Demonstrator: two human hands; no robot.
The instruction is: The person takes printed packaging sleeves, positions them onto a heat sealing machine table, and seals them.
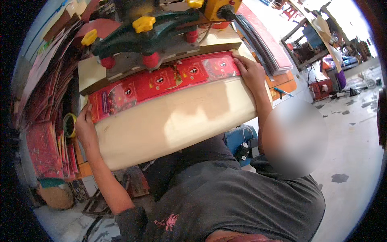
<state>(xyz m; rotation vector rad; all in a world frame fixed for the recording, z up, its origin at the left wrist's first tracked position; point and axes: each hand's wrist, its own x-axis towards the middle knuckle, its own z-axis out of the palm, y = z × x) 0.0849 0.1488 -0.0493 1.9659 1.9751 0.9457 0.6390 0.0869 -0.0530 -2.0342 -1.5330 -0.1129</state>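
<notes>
Touching opposite ends of a red printed strip [163, 80] with left hand [85, 128] and right hand [252, 76], set wide apart; impossible to tell whether pinching or resting. Lying between both, with long axis running hand to hand, equally near each.

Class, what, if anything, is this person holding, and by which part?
Seemingly the red strip, by its short ends: left hand at one, right hand at the other; how firmly is unclear.

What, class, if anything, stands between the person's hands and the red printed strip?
Nothing visible does: the left hand and right hand appear to touch opposite ends of the red printed strip, with no object between.
</notes>
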